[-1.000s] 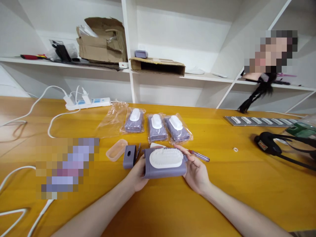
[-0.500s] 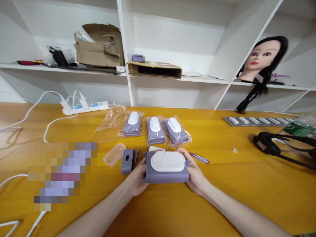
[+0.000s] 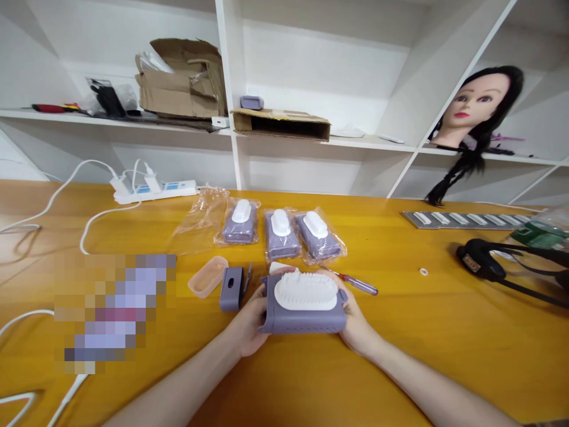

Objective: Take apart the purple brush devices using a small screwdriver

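A purple-grey case (image 3: 306, 322) with a white oval bristled piece (image 3: 306, 290) on top is held just above the table's near middle. My left hand (image 3: 254, 323) is closed on its left end, and my right hand (image 3: 355, 320) grips the right end; fingers behind and under the case are partly hidden. Left of it stands a small purple-grey part (image 3: 232, 289) with a dark oval hole, beside a pinkish open tray (image 3: 208, 277). Behind the case lies a white piece (image 3: 283, 268), partly covered. A screwdriver (image 3: 361, 284) rests to the right.
Three bagged purple units (image 3: 240, 228) stand behind. Also on the table are a white power strip (image 3: 173, 190) with cables, a metal strip (image 3: 462, 220), black straps (image 3: 482, 261) and a small ring (image 3: 423, 271). Shelves hold cardboard (image 3: 182, 89) and a mannequin head (image 3: 478, 107).
The held case has shifted slightly right and tilted a little. My right fingers have slid down behind its right end, uncovering more of the screwdriver. The view has moved slightly.
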Demonstrator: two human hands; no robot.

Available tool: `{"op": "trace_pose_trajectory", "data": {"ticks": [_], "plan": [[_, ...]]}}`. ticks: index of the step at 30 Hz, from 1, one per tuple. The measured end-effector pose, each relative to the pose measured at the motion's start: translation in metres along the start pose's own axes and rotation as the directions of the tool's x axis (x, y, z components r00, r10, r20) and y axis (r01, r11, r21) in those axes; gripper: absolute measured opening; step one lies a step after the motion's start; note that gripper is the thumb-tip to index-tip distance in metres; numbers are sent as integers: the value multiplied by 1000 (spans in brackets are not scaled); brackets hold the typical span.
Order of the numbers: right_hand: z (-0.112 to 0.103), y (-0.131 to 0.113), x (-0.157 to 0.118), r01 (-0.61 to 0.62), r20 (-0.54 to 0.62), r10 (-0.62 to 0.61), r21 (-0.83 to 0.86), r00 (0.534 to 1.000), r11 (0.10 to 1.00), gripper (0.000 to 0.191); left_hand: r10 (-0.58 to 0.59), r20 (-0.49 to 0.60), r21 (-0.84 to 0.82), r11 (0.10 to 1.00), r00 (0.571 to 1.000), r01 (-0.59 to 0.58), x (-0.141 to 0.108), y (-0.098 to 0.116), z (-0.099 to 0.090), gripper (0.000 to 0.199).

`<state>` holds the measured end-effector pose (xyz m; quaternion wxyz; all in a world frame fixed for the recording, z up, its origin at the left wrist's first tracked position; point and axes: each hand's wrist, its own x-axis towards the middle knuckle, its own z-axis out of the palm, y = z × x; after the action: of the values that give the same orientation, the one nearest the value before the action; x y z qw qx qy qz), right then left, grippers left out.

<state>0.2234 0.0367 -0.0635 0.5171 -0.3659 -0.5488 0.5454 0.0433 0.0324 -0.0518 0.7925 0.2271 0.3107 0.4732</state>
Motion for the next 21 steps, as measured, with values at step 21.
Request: {"op": "trace_pose_trajectory", "data": {"ticks": [21], "plan": [[5, -2, -12, 23, 47, -27, 85, 999, 996, 36, -25, 122, -86, 996, 992, 35, -9, -17, -2, 45]]}}
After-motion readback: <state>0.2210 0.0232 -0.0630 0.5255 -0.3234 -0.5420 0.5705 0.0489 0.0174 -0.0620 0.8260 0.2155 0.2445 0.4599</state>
